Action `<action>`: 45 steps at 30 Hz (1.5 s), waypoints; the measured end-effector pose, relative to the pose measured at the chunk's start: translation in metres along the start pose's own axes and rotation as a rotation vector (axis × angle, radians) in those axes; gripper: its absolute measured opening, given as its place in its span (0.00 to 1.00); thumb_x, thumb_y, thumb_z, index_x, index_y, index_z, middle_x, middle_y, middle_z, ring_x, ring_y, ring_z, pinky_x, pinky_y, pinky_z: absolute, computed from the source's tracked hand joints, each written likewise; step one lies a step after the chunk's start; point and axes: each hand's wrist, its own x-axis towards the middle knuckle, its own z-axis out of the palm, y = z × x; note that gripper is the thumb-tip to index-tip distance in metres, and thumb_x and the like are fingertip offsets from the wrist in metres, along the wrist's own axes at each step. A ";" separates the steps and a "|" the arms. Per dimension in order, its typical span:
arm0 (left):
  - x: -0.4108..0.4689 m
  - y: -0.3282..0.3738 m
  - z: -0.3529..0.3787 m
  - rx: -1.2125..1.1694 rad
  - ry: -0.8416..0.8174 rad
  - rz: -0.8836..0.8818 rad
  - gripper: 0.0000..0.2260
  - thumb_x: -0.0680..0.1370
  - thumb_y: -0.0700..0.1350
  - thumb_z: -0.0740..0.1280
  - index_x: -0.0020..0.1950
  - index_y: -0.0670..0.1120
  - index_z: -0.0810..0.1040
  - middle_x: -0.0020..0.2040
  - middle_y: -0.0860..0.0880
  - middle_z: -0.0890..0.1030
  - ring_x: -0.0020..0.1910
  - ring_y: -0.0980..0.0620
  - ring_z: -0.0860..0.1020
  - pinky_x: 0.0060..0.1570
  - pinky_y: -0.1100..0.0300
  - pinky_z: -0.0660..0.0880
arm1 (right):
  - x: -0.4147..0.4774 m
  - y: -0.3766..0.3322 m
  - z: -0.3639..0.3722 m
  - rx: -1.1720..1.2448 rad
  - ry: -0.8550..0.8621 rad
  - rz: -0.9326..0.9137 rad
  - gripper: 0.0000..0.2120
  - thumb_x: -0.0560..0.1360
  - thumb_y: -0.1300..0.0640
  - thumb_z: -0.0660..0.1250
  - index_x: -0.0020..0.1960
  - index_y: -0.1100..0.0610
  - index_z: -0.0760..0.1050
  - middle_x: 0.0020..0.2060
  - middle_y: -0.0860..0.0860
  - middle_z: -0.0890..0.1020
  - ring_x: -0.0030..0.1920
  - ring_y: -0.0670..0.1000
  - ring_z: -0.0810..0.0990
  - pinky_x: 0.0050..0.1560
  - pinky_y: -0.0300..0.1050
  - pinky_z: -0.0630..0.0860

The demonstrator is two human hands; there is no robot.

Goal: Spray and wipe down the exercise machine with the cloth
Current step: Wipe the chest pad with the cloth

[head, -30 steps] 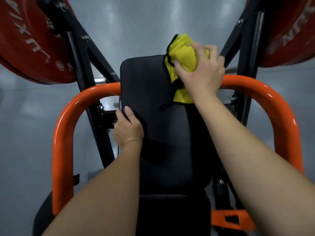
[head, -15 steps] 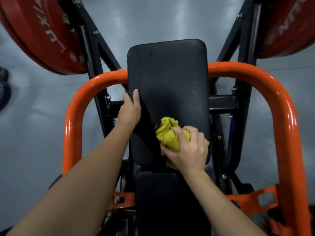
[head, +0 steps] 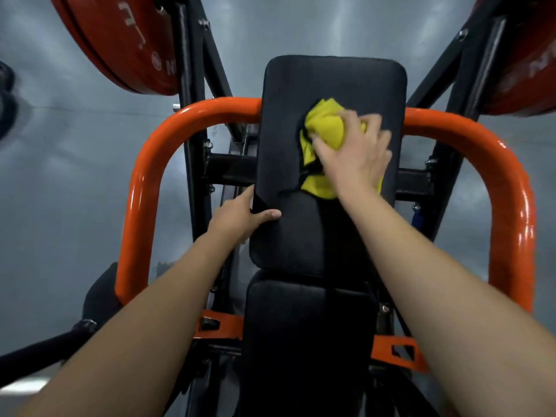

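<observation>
Currently R hand point(head: 355, 155) has its fingers bent over a bunched yellow cloth point(head: 325, 127), pressing it onto the upper-right part of the black pad point(head: 331, 79), about level w/ where the orange bar point(head: 144, 182) passes behind. L hand point(head: 240, 218) grips the pad's left edge lower down, thumb on the front face, other fingers hidden behind the edge. R hand is blurred, so prob mid-wipe. Cloth is soft, light, floppy; a dark-trimmed end hangs loose below the hand. Best kept wadded under the palm so loose ends don't drag or fold under. Pad looks like smooth padded vinyl: prob slick when wet, gives a bit under pressure, so firm flat strokes. L-hand edge grip is a decent brace. Seat point(head: 304, 326) below, bar and red plates point(head: 120, 40): can't tell if wiped.
</observation>
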 end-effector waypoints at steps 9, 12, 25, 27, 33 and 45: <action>0.002 -0.002 -0.004 -0.122 -0.059 -0.008 0.36 0.73 0.67 0.72 0.78 0.62 0.65 0.60 0.48 0.82 0.45 0.45 0.83 0.37 0.48 0.85 | -0.090 0.036 0.007 0.018 0.034 -0.256 0.24 0.67 0.34 0.71 0.57 0.47 0.81 0.52 0.52 0.79 0.46 0.60 0.76 0.41 0.56 0.75; 0.005 -0.006 -0.004 -0.179 -0.068 0.001 0.35 0.73 0.67 0.73 0.78 0.63 0.66 0.60 0.48 0.83 0.45 0.46 0.83 0.34 0.51 0.84 | -0.153 0.060 0.005 0.041 0.020 -0.325 0.23 0.67 0.37 0.73 0.56 0.49 0.82 0.51 0.53 0.80 0.44 0.60 0.76 0.41 0.56 0.74; 0.006 -0.017 -0.013 -0.443 -0.175 -0.040 0.24 0.83 0.65 0.59 0.76 0.58 0.71 0.64 0.47 0.80 0.42 0.49 0.83 0.39 0.53 0.82 | -0.170 0.029 0.012 -0.076 -0.186 -0.924 0.28 0.65 0.39 0.75 0.62 0.46 0.78 0.58 0.54 0.79 0.54 0.61 0.74 0.49 0.56 0.69; 0.000 -0.031 -0.024 -0.674 -0.266 -0.151 0.25 0.84 0.66 0.51 0.75 0.56 0.73 0.65 0.45 0.78 0.51 0.49 0.79 0.46 0.54 0.77 | -0.148 -0.002 0.022 -0.072 -0.231 -1.103 0.27 0.65 0.39 0.74 0.62 0.47 0.77 0.58 0.54 0.79 0.53 0.61 0.75 0.48 0.56 0.68; -0.007 -0.057 -0.025 -0.803 -0.006 -0.179 0.28 0.85 0.65 0.48 0.79 0.52 0.66 0.69 0.42 0.77 0.64 0.43 0.79 0.62 0.45 0.77 | -0.023 -0.068 0.047 -0.136 -0.140 -0.814 0.29 0.68 0.37 0.73 0.66 0.44 0.75 0.61 0.57 0.77 0.56 0.65 0.75 0.52 0.60 0.72; -0.018 -0.043 -0.006 -0.956 0.328 -0.134 0.15 0.84 0.62 0.53 0.55 0.57 0.74 0.59 0.46 0.81 0.55 0.46 0.83 0.53 0.43 0.82 | -0.072 -0.041 0.036 0.015 -0.065 -0.578 0.25 0.63 0.35 0.73 0.55 0.48 0.81 0.50 0.51 0.80 0.49 0.59 0.77 0.49 0.53 0.69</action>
